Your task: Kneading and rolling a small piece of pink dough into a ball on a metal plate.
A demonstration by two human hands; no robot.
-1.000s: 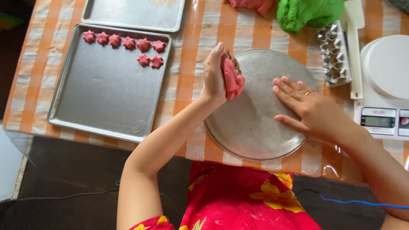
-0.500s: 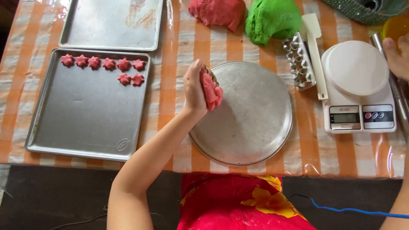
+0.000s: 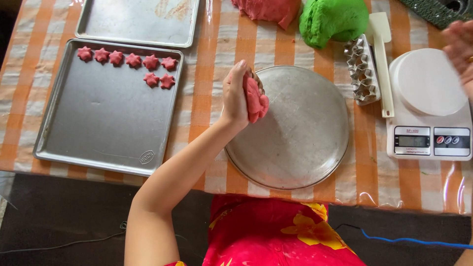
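My left hand (image 3: 237,96) grips a lump of pink dough (image 3: 256,101) over the left rim of a round metal plate (image 3: 300,143). My right hand (image 3: 460,47) is blurred at the right edge, fingers apart, above a white kitchen scale (image 3: 429,106), and holds nothing that I can see. A square baking tray (image 3: 106,123) on the left carries several pink star-shaped dough pieces (image 3: 133,61) along its far edge.
A second tray (image 3: 138,19) lies behind the first. A big pink dough mass (image 3: 268,10) and a green one (image 3: 332,19) sit at the back. A metal star cutter block (image 3: 362,71) and a white spatula (image 3: 382,59) lie between plate and scale. An orange-checked cloth (image 3: 212,44) covers the table.
My right hand left the round plate and swung out to the far right above the scale. My left hand has kept the pink dough over the plate's left rim.
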